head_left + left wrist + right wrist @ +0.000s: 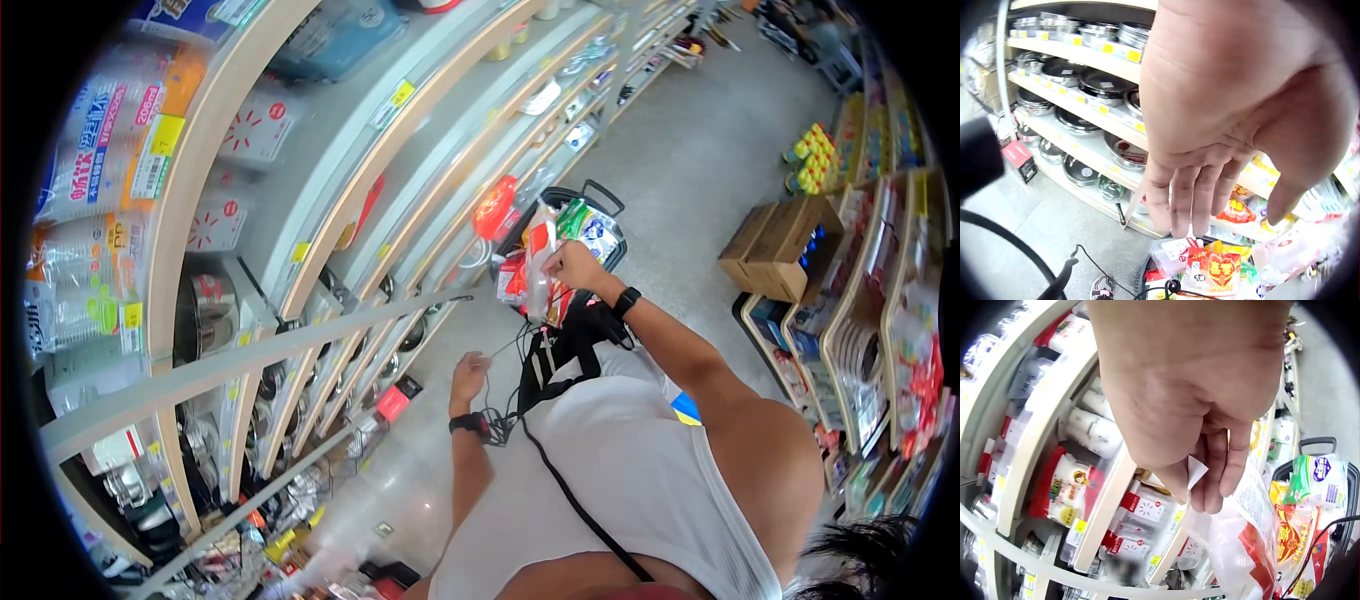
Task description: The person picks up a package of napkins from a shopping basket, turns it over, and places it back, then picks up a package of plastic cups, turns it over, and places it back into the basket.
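Note:
My right hand (pixel 575 268) pinches the top of a clear plastic package (pixel 1241 534) with red and white print, between thumb and fingers. The package hangs over a black shopping basket (pixel 618 232), overlapping it in the head view. Inside the basket lie a red and yellow bag (pixel 1294 532), a green and white pack (pixel 1317 478) and other bagged goods. My left hand (pixel 470 378) is apart from the basket in the head view, holding nothing. In the left wrist view, its fingers (pixel 1202 194) hang loosely extended, with the basket's goods beyond them.
Shelves of metal pans (pixel 1100 81) and packaged goods line the left side. A metal rail (pixel 250 357) crosses in front of them. Toward the right stand a cardboard box (pixel 765 250) and yellow-topped bottles (pixel 815 160). A dark cable (pixel 560 470) runs down my shirt.

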The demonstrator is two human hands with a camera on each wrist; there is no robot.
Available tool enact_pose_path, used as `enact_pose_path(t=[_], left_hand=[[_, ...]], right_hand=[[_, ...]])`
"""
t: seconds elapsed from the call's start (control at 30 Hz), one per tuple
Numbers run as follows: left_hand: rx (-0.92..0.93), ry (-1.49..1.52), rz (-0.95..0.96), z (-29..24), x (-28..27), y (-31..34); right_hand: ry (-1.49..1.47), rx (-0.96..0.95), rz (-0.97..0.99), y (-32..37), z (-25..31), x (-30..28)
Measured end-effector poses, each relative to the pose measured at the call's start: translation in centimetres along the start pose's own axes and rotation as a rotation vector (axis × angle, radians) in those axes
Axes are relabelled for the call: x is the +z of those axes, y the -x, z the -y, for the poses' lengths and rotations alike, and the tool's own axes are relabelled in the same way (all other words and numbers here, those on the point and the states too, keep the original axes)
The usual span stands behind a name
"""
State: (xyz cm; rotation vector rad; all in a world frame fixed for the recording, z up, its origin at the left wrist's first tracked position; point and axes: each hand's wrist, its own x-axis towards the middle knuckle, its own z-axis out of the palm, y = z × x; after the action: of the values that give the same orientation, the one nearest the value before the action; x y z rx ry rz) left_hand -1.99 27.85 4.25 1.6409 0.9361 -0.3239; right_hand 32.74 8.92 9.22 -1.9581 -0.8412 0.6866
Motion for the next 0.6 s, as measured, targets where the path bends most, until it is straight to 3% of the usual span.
enact_pose_path(t=[0.1,0.13,0.17,0.2,0.27,0.37,0.4,0.47,0.53,0.6], left_hand=[[0.116,-0.241,0.036,-4.0,2.1,-0.8],[0.143,-0.320,0.034,-5.9,3.0,-0.9],[0.106,-0.120,0.073,-5.6,4.0,-2.1],[0.116,-0.115,0.098,-5.3,4.9,-3.2],[0.379,-0.181,0.038,-4.9,6.1,-5.2],[0.524,-0.160,-0.045,-6.1,7.5,-5.9],[0.527,-0.154,-0.049,-6.8,7.7,-5.7],[0.454,0.065,0.276,-8.6,7.6,-4.3],[0.387,-0.081,0.302,-7.8,8.3,-3.7],[0.265,0.244,0.441,-9.1,9.3,-0.7]], right_hand=[[0.194,-0.072,0.222,3.5,3.9,-2.1],[0.210,-0.051,0.201,4.7,4.9,-2.6],[0.222,-0.158,0.208,6.2,5.7,-3.0],[0.231,-0.267,0.221,7.7,6.7,-3.3],[0.231,-0.188,0.242,10.5,8.9,-4.2],[0.353,-0.130,0.151,14.1,9.8,-5.0],[0.359,-0.134,0.154,15.0,9.7,-5.3],[0.309,-0.223,0.072,16.6,9.6,-5.6],[0.337,-0.228,0.072,18.0,9.9,-5.7],[0.361,-0.247,0.073,19.3,10.0,-6.1]])
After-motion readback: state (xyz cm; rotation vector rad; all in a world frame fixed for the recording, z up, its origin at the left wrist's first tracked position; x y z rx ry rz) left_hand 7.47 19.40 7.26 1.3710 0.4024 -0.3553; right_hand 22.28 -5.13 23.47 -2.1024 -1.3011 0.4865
